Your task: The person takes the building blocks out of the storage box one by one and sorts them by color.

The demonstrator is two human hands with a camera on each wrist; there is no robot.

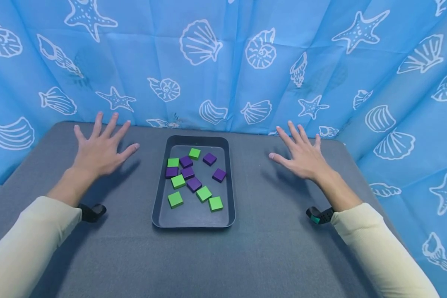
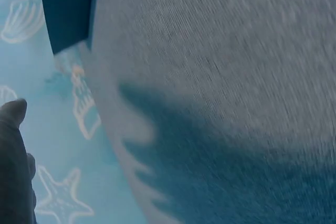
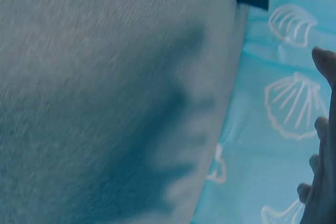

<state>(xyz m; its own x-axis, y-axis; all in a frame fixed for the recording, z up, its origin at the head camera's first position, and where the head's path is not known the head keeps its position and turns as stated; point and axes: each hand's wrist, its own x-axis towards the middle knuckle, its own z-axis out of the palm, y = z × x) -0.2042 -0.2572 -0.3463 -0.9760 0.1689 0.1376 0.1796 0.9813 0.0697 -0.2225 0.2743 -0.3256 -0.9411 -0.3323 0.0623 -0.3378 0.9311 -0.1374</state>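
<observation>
My left hand (image 1: pixel 98 153) hovers above the table to the left of a dark tray, fingers spread and nothing held. On the other side, my right hand (image 1: pixel 303 157) is likewise raised with its fingers apart and holds nothing. Between them lies the dark tray (image 1: pixel 193 219), with several bright green square tiles (image 1: pixel 175 200) and several purple square tiles (image 1: pixel 219 175) scattered in it. Most tiles sit toward the tray's left and middle, some touching one another. In the wrist views, parts of the left hand (image 2: pixel 14 166) and right hand (image 3: pixel 320 182) show at the outer edges, with finger shadows on the cloth.
A grey cloth covers the table (image 1: pixel 260 256). Behind it and along the right side hangs a blue curtain (image 1: pixel 231 62) printed with white shells and starfish. A black wrist camera (image 1: pixel 93 212) is worn at the left wrist, another camera (image 1: pixel 319 215) at the right.
</observation>
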